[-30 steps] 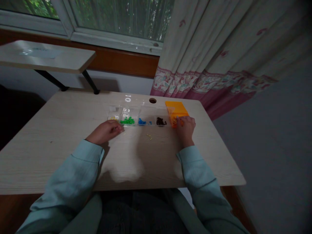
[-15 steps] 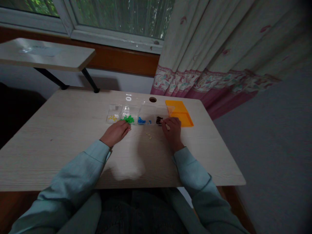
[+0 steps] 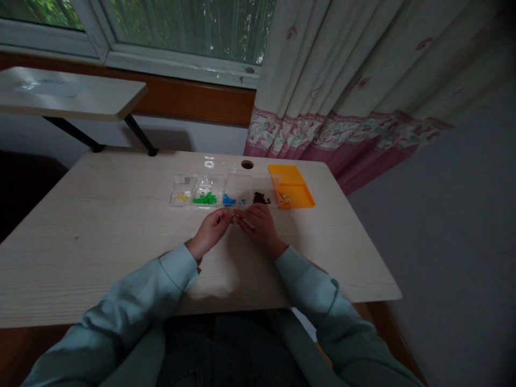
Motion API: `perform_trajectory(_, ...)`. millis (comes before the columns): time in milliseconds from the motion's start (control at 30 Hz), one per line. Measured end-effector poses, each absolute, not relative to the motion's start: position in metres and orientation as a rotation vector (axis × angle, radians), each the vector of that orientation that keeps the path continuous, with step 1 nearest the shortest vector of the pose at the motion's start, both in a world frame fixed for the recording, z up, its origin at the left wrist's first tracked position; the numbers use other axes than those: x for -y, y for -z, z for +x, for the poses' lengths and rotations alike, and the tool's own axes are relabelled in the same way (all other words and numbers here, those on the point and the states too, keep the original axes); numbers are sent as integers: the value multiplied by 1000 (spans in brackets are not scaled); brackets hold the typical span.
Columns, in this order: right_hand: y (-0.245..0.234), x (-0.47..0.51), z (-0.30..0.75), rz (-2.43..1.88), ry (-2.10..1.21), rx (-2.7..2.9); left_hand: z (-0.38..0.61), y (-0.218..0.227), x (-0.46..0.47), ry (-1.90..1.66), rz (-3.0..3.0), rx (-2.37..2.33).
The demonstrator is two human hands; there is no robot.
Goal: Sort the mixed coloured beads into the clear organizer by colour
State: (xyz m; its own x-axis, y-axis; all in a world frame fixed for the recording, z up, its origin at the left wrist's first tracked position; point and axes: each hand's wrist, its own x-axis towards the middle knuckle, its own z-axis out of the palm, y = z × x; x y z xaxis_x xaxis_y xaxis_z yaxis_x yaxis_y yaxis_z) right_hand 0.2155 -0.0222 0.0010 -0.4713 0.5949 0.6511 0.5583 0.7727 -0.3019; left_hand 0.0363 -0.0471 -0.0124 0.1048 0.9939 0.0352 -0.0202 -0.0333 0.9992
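Observation:
My left hand [image 3: 210, 230] and my right hand [image 3: 260, 224] meet at the fingertips over the table, just in front of clear plastic boxes. Both are pinched closed, around something small and pale that I cannot make out. Right behind them, the clear boxes hold small blue pieces [image 3: 229, 200] and dark brown pieces [image 3: 261, 198]. Farther left are green pieces [image 3: 205, 198] and a few yellow pieces [image 3: 181, 198]. To the right, an orange box [image 3: 300, 194] lies with its lid open, and pale yellow pieces [image 3: 284, 199] are in its left part.
A light wooden table [image 3: 121, 226] spans the view, with a round cable hole [image 3: 247, 164] near its back edge. A raised shelf [image 3: 92, 102] on black legs stands at the back left. A curtain [image 3: 314, 107] hangs behind the right corner.
My left hand has moved right from beside the green pieces. My right hand has moved left from the brown pieces, uncovering the pale pieces in the orange box. The hands now meet.

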Motion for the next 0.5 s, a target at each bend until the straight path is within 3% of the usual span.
perform_trajectory(500,1,24,215,-865,97,2153,35,6,50,-1090,1081,-1011)
